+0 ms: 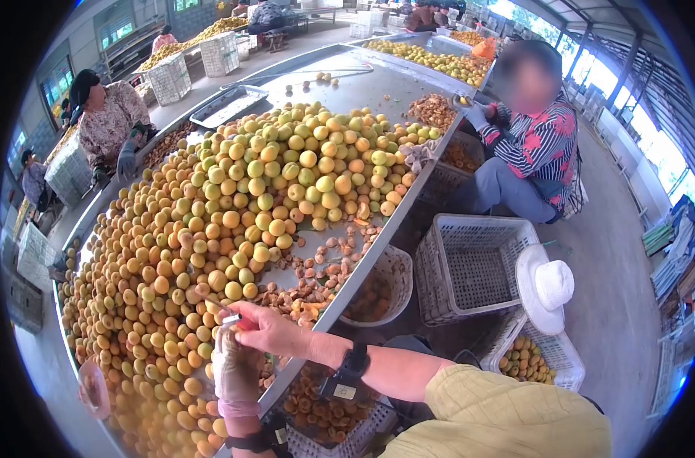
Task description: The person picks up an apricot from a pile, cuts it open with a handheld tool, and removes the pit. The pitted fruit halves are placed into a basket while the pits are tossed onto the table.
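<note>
My bare right hand [270, 331] is closed around a small red-handled tool [246, 323], whose thin shaft points up and left over the fruit. Right below it, my left hand [237, 365], in a pale glove, has its fingers curled close against the right hand. What the left fingers hold, if anything, I cannot tell. Both hands are at the near edge of a metal table [374, 256] heaped with yellow-orange apricots [172, 259]. Beside the hands lie brown apricot pits [305, 294] and torn bits of fruit.
Below the table edge stand a white basket [399, 294], a crate of halved apricots [324, 412] and a grey crate [477, 267]. A white hat [550, 286] rests on crates at right. Co-workers sit at right [530, 145] and across the table [107, 122]. A metal tray [229, 105] lies beyond.
</note>
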